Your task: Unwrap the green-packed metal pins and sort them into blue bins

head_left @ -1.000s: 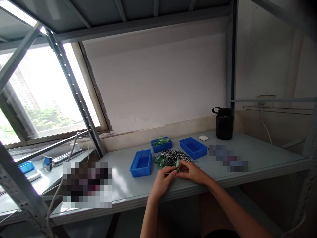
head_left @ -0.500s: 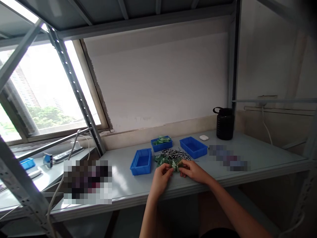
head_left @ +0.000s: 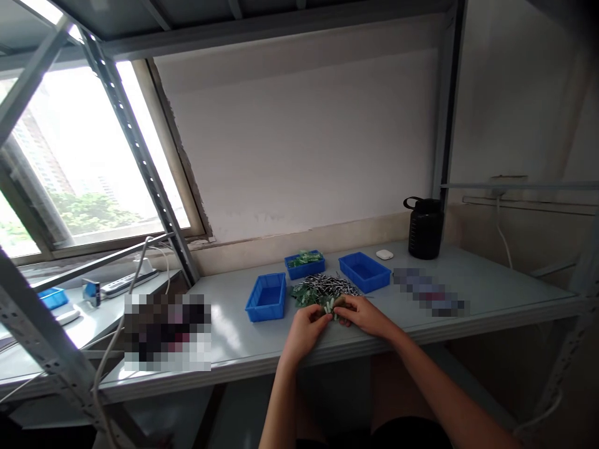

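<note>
Near the table's front edge, my left hand point(head_left: 306, 332) and my right hand point(head_left: 364, 317) meet with fingers pinched. Between them is a small green-and-white leafy piece point(head_left: 329, 307), partly covered by the fingertips. Just behind the hands lies a heap of green leaf-like pieces point(head_left: 304, 295). Beside and behind it is a tangle of thin dark sticks with whitish parts point(head_left: 331, 285).
One blue tray point(head_left: 264, 313) stands left of the heap, and another blue tray point(head_left: 372, 285) to its right. A third blue tray point(head_left: 306, 272) behind holds green pieces. A white case point(head_left: 384, 254) and a black bottle point(head_left: 425, 231) stand at the back right of the table point(head_left: 224, 280).
My hands have drawn slightly closer together around the leafy piece, and less of its green shows. The whole view has shifted a little; the trays and heaps look unmoved.
</note>
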A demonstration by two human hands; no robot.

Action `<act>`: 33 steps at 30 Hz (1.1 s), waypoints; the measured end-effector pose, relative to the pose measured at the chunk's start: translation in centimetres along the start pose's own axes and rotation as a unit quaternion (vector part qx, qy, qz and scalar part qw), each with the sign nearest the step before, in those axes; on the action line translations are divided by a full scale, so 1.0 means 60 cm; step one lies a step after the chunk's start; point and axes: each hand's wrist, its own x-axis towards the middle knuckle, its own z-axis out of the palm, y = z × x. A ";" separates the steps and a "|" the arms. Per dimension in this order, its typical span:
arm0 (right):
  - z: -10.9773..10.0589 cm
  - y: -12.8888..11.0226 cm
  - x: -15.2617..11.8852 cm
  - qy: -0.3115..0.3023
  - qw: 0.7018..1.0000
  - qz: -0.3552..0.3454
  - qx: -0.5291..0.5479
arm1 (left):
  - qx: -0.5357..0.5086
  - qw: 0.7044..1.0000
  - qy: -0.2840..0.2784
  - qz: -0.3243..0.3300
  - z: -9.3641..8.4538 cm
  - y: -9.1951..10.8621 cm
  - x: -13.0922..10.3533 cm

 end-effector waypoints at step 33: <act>-0.004 0.033 0.345 -0.019 0.873 0.060 -0.483 | 0.076 0.996 -0.012 0.044 -0.018 -0.018 -0.009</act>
